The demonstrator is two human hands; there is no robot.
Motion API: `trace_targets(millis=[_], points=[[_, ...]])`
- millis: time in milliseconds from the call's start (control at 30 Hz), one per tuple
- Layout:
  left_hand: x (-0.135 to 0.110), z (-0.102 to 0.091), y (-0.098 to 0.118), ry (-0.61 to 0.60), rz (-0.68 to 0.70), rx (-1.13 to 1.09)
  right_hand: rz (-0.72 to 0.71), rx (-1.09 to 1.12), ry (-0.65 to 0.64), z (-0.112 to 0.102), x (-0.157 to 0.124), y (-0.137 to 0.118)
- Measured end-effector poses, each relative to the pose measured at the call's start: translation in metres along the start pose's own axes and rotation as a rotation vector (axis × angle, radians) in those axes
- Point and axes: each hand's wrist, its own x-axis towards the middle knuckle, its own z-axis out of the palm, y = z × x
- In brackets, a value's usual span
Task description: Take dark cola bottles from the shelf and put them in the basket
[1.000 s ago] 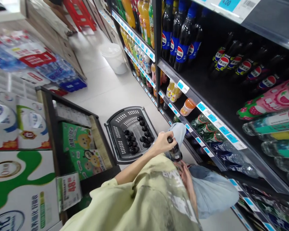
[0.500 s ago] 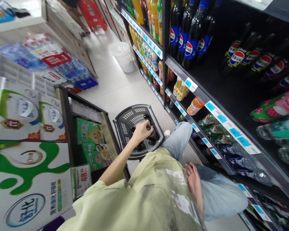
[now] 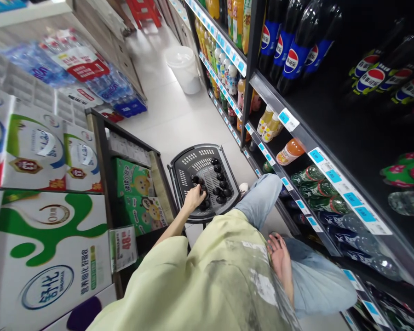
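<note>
A dark grey shopping basket [image 3: 200, 148] stands on the floor in front of me. Several small dark bottles [image 3: 222, 185] with black tops are in it, mostly in a group on its right side. My left hand [image 3: 193, 199] reaches into the left part, its fingers closed round the top of one dark bottle [image 3: 202, 189] among others there; my fingers partly hide it. By my bent knee, my right hand [image 3: 278, 255] rests palm up against my jeans, fingers loosely apart and holding nothing.
On the right rise drink shelves [image 3: 331, 172] with cola bottles [image 3: 291, 59] and an orange drink bottle [image 3: 290, 151] lying down. Milk cartons [image 3: 51, 248] are stacked on the left. Further down the aisle are a white bucket [image 3: 183, 69] and a red stool [image 3: 145, 13].
My left hand has moved from the right-hand group of bottles to the left side of the basket. More bottles on the right now show. My right hand stays where it was.
</note>
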Motion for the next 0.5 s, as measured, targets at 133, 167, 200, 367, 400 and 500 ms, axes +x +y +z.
trace_targets(millis=[133,167,200,367,400,500], points=[[-0.003,0.023,-0.003,-0.097,-0.035,0.001,-0.015,0.002,0.039,0.001,-0.002,-0.002],[-0.003,0.028,-0.002,-0.113,-0.047,-0.002,-0.019,-0.002,0.047,0.002,-0.003,-0.003],[-0.004,0.034,-0.001,-0.122,-0.063,-0.007,-0.02,-0.008,0.051,0.002,-0.003,-0.003],[-0.002,0.06,0.005,-0.143,-0.14,-0.044,-0.019,-0.036,0.049,0.008,-0.007,-0.007],[-0.001,0.064,0.005,-0.153,-0.144,-0.054,-0.019,-0.039,0.048,0.01,-0.008,-0.007],[0.003,0.071,0.007,-0.194,-0.16,-0.07,-0.029,-0.037,0.052,0.017,-0.013,-0.005]])
